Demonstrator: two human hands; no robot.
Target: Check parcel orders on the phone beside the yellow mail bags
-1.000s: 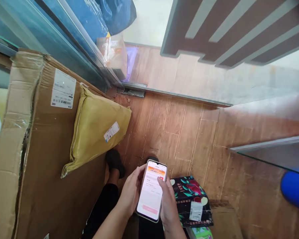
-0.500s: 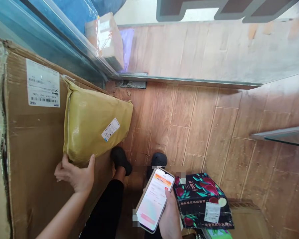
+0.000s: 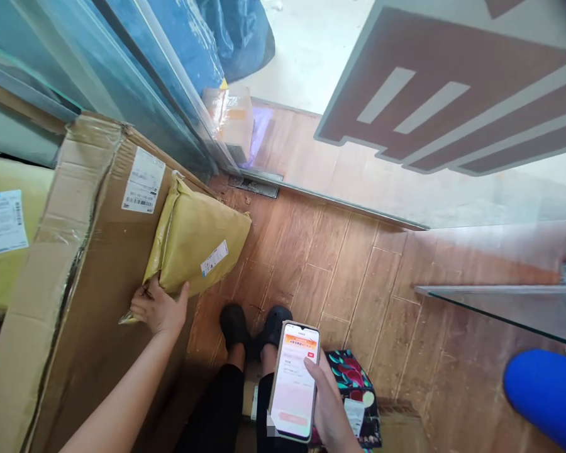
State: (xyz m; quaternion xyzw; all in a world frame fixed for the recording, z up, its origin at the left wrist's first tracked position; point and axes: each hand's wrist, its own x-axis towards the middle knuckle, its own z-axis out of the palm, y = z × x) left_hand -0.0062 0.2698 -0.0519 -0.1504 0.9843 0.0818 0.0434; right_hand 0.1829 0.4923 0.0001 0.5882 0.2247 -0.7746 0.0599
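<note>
A yellow parcel bag (image 3: pixel 193 239) with a white label leans against the side of a large cardboard box (image 3: pixel 108 251). My left hand (image 3: pixel 160 308) is closed on the bag's lower near corner, where the plastic bunches between thumb and fingers. A phone (image 3: pixel 295 380) with a lit screen rests in my right hand (image 3: pixel 327 393), the thumb lying over the screen's right edge. The screen's text is too small to read.
A black printed carton (image 3: pixel 353 371) lies beside my right leg, partly hidden by my hand. Glass doors (image 3: pixel 500 308) stand ahead and right. A taped box (image 3: pixel 229 116) shows behind the left glass. Another yellow parcel (image 3: pixel 4 270) is far left; a blue shape (image 3: pixel 542 390) enters lower right.
My left hand has closed on the parcel bag's corner, and the plastic there is now bunched. The view has turned; a blue shape has come in at the right. The phone stays in my right hand.
</note>
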